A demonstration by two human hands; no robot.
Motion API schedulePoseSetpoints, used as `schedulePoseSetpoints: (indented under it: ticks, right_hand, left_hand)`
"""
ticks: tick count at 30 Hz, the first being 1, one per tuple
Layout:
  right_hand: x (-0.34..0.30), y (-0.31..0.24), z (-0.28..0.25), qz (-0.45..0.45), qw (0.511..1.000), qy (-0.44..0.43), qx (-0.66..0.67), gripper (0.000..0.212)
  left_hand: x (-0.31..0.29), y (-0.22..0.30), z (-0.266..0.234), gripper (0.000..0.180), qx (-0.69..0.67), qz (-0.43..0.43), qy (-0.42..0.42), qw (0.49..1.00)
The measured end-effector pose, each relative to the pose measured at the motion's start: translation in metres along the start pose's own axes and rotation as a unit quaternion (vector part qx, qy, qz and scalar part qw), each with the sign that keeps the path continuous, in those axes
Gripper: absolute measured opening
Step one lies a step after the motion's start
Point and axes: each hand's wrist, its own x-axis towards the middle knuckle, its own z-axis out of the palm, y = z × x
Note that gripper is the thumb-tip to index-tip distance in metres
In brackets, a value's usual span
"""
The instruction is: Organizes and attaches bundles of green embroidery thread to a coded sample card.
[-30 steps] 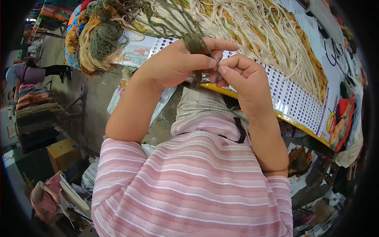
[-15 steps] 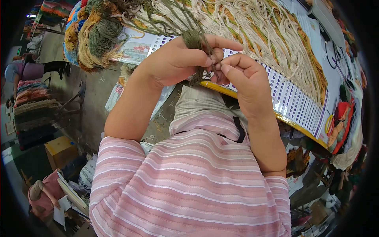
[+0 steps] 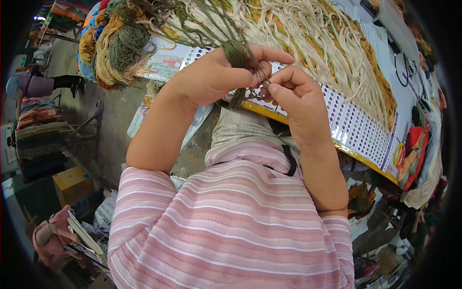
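Observation:
Olive-green yarn (image 3: 235, 54) lies in a bundle over my left hand (image 3: 211, 76), between the thumb and the raised index finger. Its strands run up and away over the table, and a loose tail hangs below the palm. My left hand is closed on this yarn, with the index finger stretched to the right. My right hand (image 3: 299, 96) pinches thin strands between thumb and index finger, close to the left fingertips. The crossing of the strands there is too small to make out. Beyond both hands, cream, mustard and green yarn (image 3: 308, 38) is spread in long rows.
A white board with rows of purple-ringed holes (image 3: 353, 123) lies under the spread yarn, with a yellow front edge. Coloured skeins (image 3: 122, 45) are heaped at the table's left end; more yarn (image 3: 416, 149) hangs at its right. Two people (image 3: 38, 86) are off to the left.
The right fingertips have shifted slightly, and the strands between the two hands sit differently. My left hand keeps its hold on the yarn. The person at lower left has moved an arm.

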Motion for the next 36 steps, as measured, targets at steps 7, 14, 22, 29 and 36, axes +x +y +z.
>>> schedulePoseSetpoints:
  ticks: [7, 14, 22, 29, 36]
  right_hand:
    - [0.003, -0.001, -0.004, -0.006, 1.000, 0.006, -0.003, 0.004]
    - [0.010, -0.014, -0.020, 0.037, 0.998, -0.049, 0.007, 0.012]
    - [-0.022, -0.050, -0.145, -0.017, 0.962, 0.001, 0.273, 0.019]
    - [-0.219, -0.101, -0.401, -0.106, 0.792, 0.568, 0.199, 0.015]
    - [-0.344, -0.195, -0.466, -0.152, 0.640, 0.752, 0.055, 0.031]
  left_hand:
    - [0.002, 0.000, 0.000, 0.066, -0.004, 0.004, 0.008, 1.000]
    - [0.008, -0.006, -0.011, 0.076, -0.113, 0.036, -0.027, 0.993]
    - [-0.060, -0.039, -0.087, 0.041, -0.289, 0.196, -0.176, 0.920]
    - [-0.231, -0.015, -0.230, 0.039, -0.437, 0.278, 0.220, 0.827]
    - [-0.262, 0.014, -0.269, 0.035, -0.366, 0.388, 0.320, 0.783]
